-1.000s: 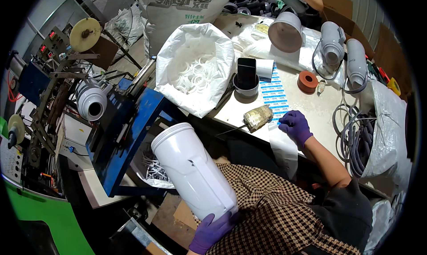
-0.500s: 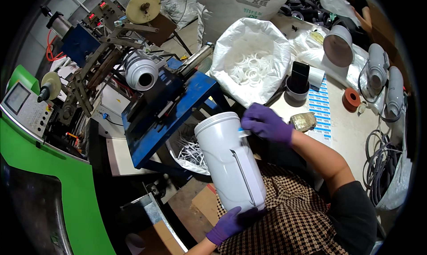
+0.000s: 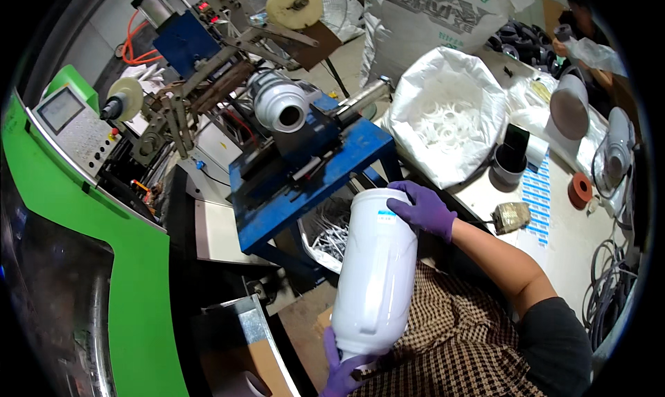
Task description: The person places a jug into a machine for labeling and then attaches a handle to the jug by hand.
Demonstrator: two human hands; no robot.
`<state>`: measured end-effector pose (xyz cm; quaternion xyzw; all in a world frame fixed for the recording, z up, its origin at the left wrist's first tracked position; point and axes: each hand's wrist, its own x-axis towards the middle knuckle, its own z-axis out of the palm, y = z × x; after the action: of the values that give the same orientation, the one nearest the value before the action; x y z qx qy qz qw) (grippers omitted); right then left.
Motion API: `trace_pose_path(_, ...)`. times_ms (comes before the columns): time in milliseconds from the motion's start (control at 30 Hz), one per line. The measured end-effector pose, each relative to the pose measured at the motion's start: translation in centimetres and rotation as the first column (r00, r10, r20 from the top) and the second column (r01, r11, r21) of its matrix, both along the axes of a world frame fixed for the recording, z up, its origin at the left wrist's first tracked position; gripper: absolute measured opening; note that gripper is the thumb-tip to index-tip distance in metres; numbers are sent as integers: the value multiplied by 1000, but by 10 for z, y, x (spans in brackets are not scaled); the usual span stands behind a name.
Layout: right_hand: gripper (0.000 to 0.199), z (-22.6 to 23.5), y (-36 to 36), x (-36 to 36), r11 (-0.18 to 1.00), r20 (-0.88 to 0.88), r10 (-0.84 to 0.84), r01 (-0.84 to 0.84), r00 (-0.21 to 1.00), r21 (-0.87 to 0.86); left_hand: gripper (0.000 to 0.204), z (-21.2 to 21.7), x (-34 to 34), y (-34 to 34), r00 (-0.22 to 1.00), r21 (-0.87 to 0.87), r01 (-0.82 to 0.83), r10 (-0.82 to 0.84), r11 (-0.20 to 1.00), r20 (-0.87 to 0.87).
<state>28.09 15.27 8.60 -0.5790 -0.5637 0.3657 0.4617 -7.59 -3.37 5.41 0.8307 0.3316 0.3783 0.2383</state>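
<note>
The white plastic container [image 3: 374,276] lies tilted across the person's lap, above checked trousers, its flat wide end up near the blue machine and its narrow neck down toward the lower edge of the view. It is held off any surface, between both gloved hands.

Around it is a crowded workshop. A blue metal stand [image 3: 305,175] carries a machine with a white bottle-shaped part [image 3: 280,107] mounted on it, with rollers and a round disc [image 3: 299,4] above. To the left stands a green cabinet [image 3: 104,258] with a small control panel [image 3: 69,123]. To the right a pale table [image 3: 568,237] holds an open white bag of white rings [image 3: 450,123], a black cup [image 3: 511,163], an orange tape roll [image 3: 580,190], a sheet of blue labels [image 3: 537,196] and a coil of grey cable [image 3: 613,286].

The right hand [image 3: 422,208], in a purple glove, rests on the container's upper end, fingers [image 3: 402,204] curled over the rim and pressed against it. The left hand [image 3: 344,371], also gloved in purple, cups the neck end from below, fingers spread along it, one pointing up the container's side.
</note>
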Motion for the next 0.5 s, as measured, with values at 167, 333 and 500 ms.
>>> trace_pose_path(167,84,70,53,-45,937,208,324,-343,923,61,80,-44,-18,-3,836,-71,-353,348,933,424)
trace_pose_path(333,71,114,202,-60,951,749,-171,-92,640,295,73,4,3,20,674,-283,-435,518,855,527)
trace_pose_path(500,38,89,202,-76,732,611,-466,-109,640,673,65,38,-7,69,486,-313,-377,474,872,734)
